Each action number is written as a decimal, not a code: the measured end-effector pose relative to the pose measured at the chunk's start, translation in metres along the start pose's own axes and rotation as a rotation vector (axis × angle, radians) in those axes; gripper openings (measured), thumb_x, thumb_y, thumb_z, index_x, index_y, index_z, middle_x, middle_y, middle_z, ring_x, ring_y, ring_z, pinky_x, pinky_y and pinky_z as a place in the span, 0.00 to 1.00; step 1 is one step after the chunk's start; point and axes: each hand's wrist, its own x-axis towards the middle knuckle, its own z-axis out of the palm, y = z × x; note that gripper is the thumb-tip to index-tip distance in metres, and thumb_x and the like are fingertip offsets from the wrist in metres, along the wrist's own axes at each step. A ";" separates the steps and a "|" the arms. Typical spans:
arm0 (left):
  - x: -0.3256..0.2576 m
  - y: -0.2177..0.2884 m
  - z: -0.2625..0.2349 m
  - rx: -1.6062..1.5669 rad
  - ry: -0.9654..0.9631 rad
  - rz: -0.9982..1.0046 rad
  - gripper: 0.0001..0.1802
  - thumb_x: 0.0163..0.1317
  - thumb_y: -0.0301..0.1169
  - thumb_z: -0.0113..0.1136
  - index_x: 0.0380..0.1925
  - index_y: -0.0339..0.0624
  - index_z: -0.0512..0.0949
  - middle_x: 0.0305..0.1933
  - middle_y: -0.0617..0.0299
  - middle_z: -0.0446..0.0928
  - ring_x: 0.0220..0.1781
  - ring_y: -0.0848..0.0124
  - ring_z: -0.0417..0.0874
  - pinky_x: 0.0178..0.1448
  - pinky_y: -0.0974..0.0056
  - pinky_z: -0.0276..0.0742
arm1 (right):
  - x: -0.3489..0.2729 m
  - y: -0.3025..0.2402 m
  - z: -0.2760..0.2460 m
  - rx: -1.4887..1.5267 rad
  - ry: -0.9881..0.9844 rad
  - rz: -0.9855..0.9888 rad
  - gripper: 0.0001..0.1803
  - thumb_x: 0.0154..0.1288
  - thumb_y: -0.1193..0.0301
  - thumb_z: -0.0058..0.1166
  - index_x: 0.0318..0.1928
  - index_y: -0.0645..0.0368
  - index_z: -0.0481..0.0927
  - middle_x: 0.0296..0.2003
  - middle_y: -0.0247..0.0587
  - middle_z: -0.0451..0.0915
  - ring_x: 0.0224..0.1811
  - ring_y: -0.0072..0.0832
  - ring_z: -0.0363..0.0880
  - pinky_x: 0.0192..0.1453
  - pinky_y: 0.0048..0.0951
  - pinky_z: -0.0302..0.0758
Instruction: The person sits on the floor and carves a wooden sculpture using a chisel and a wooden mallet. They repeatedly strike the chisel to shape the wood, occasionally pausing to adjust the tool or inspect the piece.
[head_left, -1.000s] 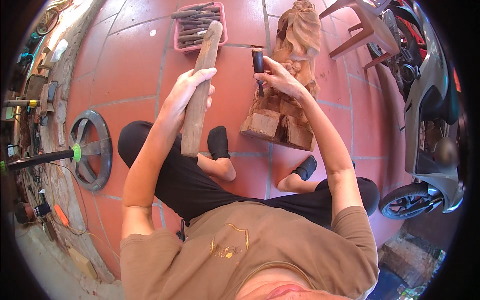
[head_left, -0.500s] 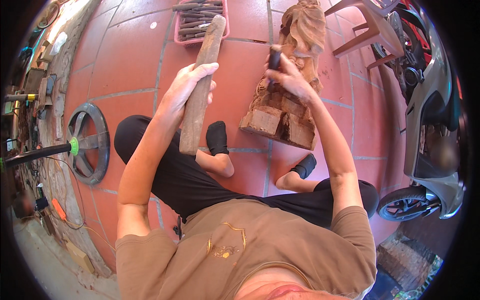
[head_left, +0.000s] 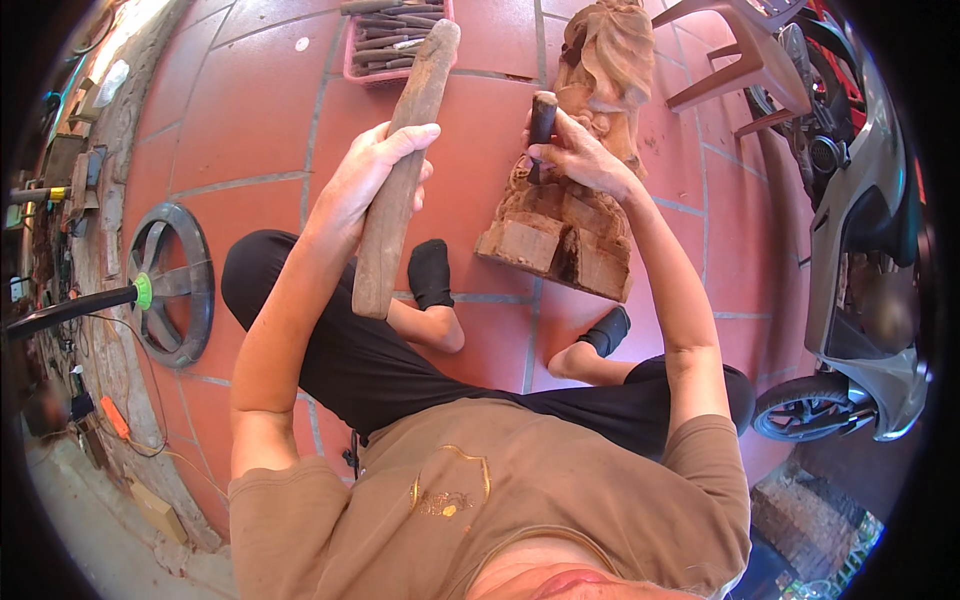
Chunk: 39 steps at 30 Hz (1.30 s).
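Note:
My left hand (head_left: 385, 170) is wrapped round a long, worn wooden mallet (head_left: 400, 190), held up over my left leg. A dark-handled chisel (head_left: 542, 122) stands nearly upright in my right hand (head_left: 583, 158), fingers closed round its handle. Its lower end points down at the carved wooden statue (head_left: 605, 60), and I cannot tell whether the tip touches the wood. The statue lies on the floor with its blocky, rough-cut base (head_left: 550, 245) toward me. Folds are carved in its far part.
A pink basket (head_left: 350, 65) of several chisels stands beyond the mallet. To the right are a brown plastic chair (head_left: 745, 50) and a grey motorbike (head_left: 865, 270). A wheel-shaped weight plate (head_left: 195, 285) on a bar is at left. My feet in dark socks (head_left: 430, 275) flank the statue's near end.
My right hand has settled from a blurred motion, and the chisel now stands more plainly in view. The mallet has shifted slightly; my left hand keeps its hold.

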 end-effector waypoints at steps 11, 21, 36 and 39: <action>0.002 0.001 -0.004 -0.040 0.031 0.002 0.19 0.66 0.45 0.66 0.41 0.45 0.71 0.25 0.65 0.75 0.17 0.79 0.75 0.20 0.74 0.72 | -0.007 -0.013 -0.015 0.097 0.041 0.033 0.19 0.73 0.77 0.56 0.60 0.56 0.68 0.47 0.32 0.78 0.48 0.21 0.80 0.50 0.28 0.82; -0.002 0.003 -0.001 -0.042 0.006 -0.011 0.22 0.64 0.45 0.68 0.45 0.42 0.71 0.27 0.64 0.75 0.18 0.79 0.76 0.23 0.73 0.75 | -0.003 -0.014 -0.012 -0.149 -0.051 0.064 0.19 0.75 0.77 0.54 0.62 0.55 0.67 0.45 0.29 0.77 0.47 0.21 0.78 0.47 0.26 0.79; 0.003 -0.006 -0.004 -0.031 -0.054 -0.015 0.18 0.66 0.42 0.67 0.44 0.44 0.71 0.24 0.65 0.73 0.16 0.76 0.75 0.19 0.69 0.75 | -0.002 -0.005 -0.008 -0.079 0.135 0.005 0.35 0.69 0.75 0.58 0.74 0.57 0.60 0.39 0.36 0.77 0.37 0.21 0.75 0.40 0.30 0.77; 0.009 -0.006 0.003 -0.031 -0.052 -0.013 0.18 0.66 0.42 0.67 0.43 0.45 0.70 0.23 0.65 0.74 0.15 0.75 0.76 0.19 0.70 0.75 | -0.012 -0.011 -0.013 -0.048 0.123 0.007 0.27 0.70 0.73 0.59 0.66 0.60 0.66 0.37 0.35 0.76 0.35 0.21 0.74 0.38 0.29 0.76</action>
